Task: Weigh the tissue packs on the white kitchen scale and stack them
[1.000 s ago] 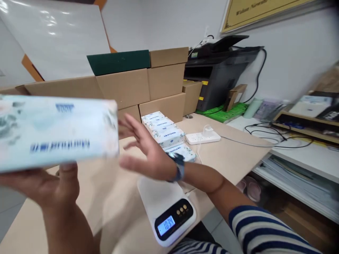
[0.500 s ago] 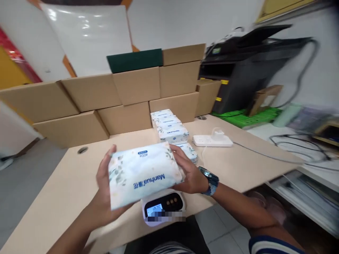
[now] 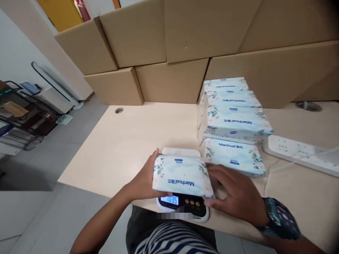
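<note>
A white and pale-blue tissue pack (image 3: pixel 182 173) with leaf prints and "Manhua" lettering is between my two hands, right above a small white kitchen scale (image 3: pixel 180 152). Fingers of my left hand (image 3: pixel 144 180) wrap its left end. At the right end, my right hand (image 3: pixel 235 194) grips with fingers above and thumb low; a dark watch is on that wrist. The scale's lit display, seeming to read 103.5, shows below the pack's near edge. Whether the pack rests on the scale, I cannot tell.
Several stacked tissue packs (image 3: pixel 238 120) stand right of the scale, with a lower tissue pack (image 3: pixel 235 153) in front. A white power strip (image 3: pixel 302 151) lies further right. Cardboard boxes (image 3: pixel 172 83) wall the back of the pale desk (image 3: pixel 113 151). A cluttered rack (image 3: pixel 29 109) stands left.
My view has turned down and left. Both hands have brought the tissue pack down over the scale and levelled it; it was held tilted before.
</note>
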A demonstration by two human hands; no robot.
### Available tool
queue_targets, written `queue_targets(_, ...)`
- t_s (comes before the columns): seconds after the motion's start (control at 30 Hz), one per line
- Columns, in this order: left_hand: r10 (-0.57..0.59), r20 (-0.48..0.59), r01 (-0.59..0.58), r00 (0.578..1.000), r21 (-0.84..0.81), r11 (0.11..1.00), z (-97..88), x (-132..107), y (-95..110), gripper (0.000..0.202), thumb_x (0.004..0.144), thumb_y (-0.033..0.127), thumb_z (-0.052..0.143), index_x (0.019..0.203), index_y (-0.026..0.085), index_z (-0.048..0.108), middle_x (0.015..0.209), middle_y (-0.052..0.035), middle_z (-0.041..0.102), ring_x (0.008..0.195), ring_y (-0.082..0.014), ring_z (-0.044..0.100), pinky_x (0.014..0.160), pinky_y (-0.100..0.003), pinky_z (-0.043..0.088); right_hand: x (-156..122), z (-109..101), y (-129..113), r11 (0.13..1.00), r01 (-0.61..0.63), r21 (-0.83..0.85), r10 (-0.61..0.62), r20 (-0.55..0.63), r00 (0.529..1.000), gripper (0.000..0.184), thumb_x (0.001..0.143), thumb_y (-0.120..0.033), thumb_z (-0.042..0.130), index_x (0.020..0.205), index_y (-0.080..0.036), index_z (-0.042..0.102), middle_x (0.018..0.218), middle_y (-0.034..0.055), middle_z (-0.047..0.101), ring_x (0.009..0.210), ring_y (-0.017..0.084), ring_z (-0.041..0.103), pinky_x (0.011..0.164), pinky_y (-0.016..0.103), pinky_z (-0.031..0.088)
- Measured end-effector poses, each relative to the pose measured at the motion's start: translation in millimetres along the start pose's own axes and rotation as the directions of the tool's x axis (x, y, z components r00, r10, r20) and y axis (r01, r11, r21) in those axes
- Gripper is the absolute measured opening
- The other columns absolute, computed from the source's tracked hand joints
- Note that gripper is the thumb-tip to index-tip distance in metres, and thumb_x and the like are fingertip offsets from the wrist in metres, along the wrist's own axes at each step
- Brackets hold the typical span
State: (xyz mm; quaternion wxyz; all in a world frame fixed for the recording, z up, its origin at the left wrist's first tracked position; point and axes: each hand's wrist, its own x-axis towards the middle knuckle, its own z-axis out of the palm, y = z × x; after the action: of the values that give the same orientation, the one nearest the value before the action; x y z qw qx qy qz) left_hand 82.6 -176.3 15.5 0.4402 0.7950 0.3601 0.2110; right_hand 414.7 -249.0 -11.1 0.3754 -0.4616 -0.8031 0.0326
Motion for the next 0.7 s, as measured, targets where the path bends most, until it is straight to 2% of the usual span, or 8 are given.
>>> queue_targets(0.03,-0.011,0.023,0.011,1.0,-0.007,1.0,1.0,0.7,1.8,0.153,0.069,0.052,0.099,0.173,0.041,-0.013,0.175,-0.0211,0.026,0.16,-0.0508,0.038,0.128,-0.074,0.032,0.3,-2.4,-0.5,0.999,0.032,0.021,-0.032,-0.015,0.999,0.066,0.103,-0.078,0.039,0.1,-0.022,0.074,0.094,0.0144,0.075,0.079,0.03,0.072,0.064,0.042,0.057)
queue_targets(0.1,-0.005,0.078,0.006,0.997,-0.012,1.0,1.1,6.5,3.6,0.156,0.064,0.054,0.101,0.175,0.039,-0.008,0.175,-0.0203,0.029,0.159,-0.0501,0.039,0.129,-0.072,0.032,4.7,-4.4,-1.7,0.994,0.101,0.043,-0.097,-0.092,0.991,0.067,0.106,-0.074,0.029,0.072,-0.026,0.062,0.069,0.0087,0.063,0.059,0.024,0.057,0.054,0.04,0.042)
queue_targets(0.2,0.019,0.103,-0.019,0.995,-0.008,1.0,-1.4,22.0,-2.4,0.157,0.062,0.06,0.1,0.175,0.036,-0.006,0.176,-0.0204,0.027,0.16,-0.0503,0.034,0.131,-0.073,0.029,21.7,-1.2,-5.6,0.984,0.175,0.034,-0.165,-0.2,0.966,0.061,0.111,-0.062,0.034,0.063,-0.027,0.046,0.056,0.0025,0.047,0.052,0.02,0.045,0.052,0.038,0.033)
queue_targets(0.27,0.02,0.072,-0.019,0.997,-0.013,1.0,-3.0,32.3,-12.7,0.156,0.064,0.063,0.098,0.175,0.033,-0.007,0.175,-0.0227,0.026,0.161,-0.0512,0.031,0.13,-0.076,0.027,35.6,1.8,-10.6,0.99,0.14,0.034,-0.131,-0.204,0.97,0.057,0.113,-0.051,0.039,0.062,-0.027,0.042,0.054,-0.0007,0.043,0.049,0.016,0.042,0.05,0.034,0.032)
queue_targets(0.37,0.052,0.053,-0.05,0.997,-0.044,0.998,-4.4,42.4,-33.2,0.154,0.067,0.068,0.094,0.174,0.031,-0.011,0.173,-0.025,0.027,0.162,-0.0506,0.03,0.129,-0.076,0.028,47.0,4.5,-26.2,0.999,-0.014,-0.033,0.008,-0.172,0.985,0.055,0.112,-0.04,0.046,0.06,-0.026,0.035,0.052,-0.0039,0.038,0.046,0.013,0.038,0.048,0.031,0.029)
queue_targets(0.43,0.117,0.029,-0.116,0.993,-0.035,0.993,-4.1,45.8,-46.0,0.149,0.071,0.069,0.091,0.173,0.031,-0.009,0.172,-0.0242,0.029,0.162,-0.049,0.031,0.13,-0.074,0.029,46.1,6.4,-41.8,0.981,-0.164,-0.102,0.144,-0.175,0.974,0.055,0.111,-0.04,0.047,0.059,-0.027,0.033,0.05,-0.0036,0.037,0.046,0.013,0.037,0.05,0.032,0.029)
queue_targets(0.57,0.246,-0.063,-0.244,0.967,0.046,0.969,-0.3,50.6,-60.2,0.141,0.07,0.069,0.092,0.173,0.03,0.002,0.169,-0.0228,0.034,0.159,-0.0484,0.036,0.129,-0.071,0.034,39.2,13.5,-70.2,0.857,-0.499,-0.131,0.46,-0.244,0.854,0.059,0.109,-0.053,0.041,0.058,-0.027,0.026,0.05,-0.0027,0.034,0.049,0.015,0.037,0.054,0.033,0.029)
queue_targets(0.7,0.275,-0.086,-0.269,0.958,0.08,0.96,1.5,53.0,-61.3,0.133,0.076,0.067,0.088,0.173,0.028,0.006,0.165,-0.0229,0.039,0.156,-0.0465,0.042,0.125,-0.069,0.04,38.5,21.0,-77.7,0.775,-0.63,-0.053,0.598,-0.262,0.758,0.06,0.107,-0.06,0.041,0.06,-0.027,0.025,0.052,-0.0036,0.032,0.05,0.014,0.039,0.054,0.032,0.029)
